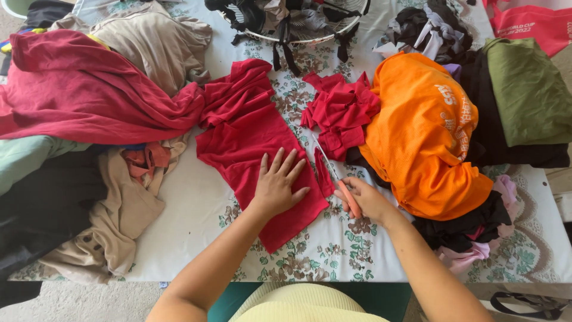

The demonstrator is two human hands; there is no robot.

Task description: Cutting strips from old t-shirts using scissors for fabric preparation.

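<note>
The left hand [277,183] is lying flat with fingers spread, pinning the red cloth [256,149] taut on the flowered table [333,250] while the right hand [364,200] is gripping orange-handled scissors [336,177] along its edge.

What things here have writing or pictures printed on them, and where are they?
Orange shirt: heaped right of the scissors, white print across its top side.
Red bag: top right corner, flat, white print on it.
Tablecloth: white, green and brown flower pattern, no writing.
No boxes, signs or screens in view.
</note>
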